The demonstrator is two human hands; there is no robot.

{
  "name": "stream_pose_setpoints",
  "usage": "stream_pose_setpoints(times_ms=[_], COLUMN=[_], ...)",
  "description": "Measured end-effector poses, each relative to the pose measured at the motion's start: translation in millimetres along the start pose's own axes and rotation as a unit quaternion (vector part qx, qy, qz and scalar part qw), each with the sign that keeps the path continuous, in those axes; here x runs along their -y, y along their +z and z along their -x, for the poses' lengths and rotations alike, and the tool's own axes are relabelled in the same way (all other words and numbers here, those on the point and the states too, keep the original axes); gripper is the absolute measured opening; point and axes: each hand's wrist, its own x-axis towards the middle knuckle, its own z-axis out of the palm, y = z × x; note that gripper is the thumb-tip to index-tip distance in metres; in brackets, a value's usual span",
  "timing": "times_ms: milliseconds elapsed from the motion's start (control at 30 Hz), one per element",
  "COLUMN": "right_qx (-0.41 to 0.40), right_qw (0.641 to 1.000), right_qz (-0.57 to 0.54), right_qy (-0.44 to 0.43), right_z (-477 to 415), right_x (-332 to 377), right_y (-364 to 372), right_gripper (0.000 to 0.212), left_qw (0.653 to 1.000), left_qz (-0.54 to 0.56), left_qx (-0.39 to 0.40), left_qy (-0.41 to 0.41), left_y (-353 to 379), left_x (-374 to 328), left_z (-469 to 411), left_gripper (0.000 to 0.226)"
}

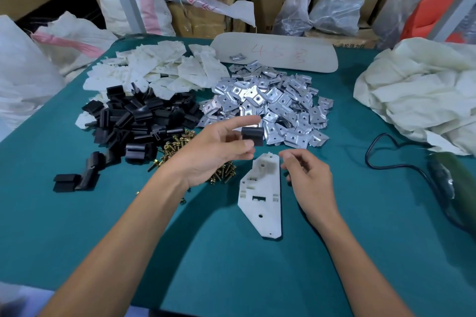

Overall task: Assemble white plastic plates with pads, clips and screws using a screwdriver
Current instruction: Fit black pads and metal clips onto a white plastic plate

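While the left hand [216,153] pinches a black pad [253,135] at frame centre, the right hand [309,177], fingers loosely curled and empty, hovers just right of the white plate [262,204] lying below centre

plate [262,198] ctr on table [231,278] | pads pile [134,121] L-rear | clips pile [270,103] behind | screws [177,143] betw pads & plate | screwdriver [448,180] far R
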Motion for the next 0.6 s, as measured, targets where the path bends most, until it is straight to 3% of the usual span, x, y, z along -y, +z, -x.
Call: stream_pose_setpoints(times_ms=[200,533,600], right_qx=[0.063,0.092,0.070], right_qw=[0.997,0.994,0.996], right_qz=[-0.035,0.009,0.024], right_qy=[-0.041,-0.062,-0.055], right_z=[3,-1,-2], right_x=[7,-4,-7], right_y=[-3,-2,-3], right_gripper=[0.017,0.034,0.036], left_qw=[0.976,0.941,0.914], left_qz=[-0.214,-0.330,-0.397], left_qx=[-0.027,-0.033,-0.045], left_qy=[0.036,0.069,0.078], left_y=[16,29,31], left_x=[14,29,27], left_z=[-7,-16,-16], left_gripper=[0.025,0.027,0.031])
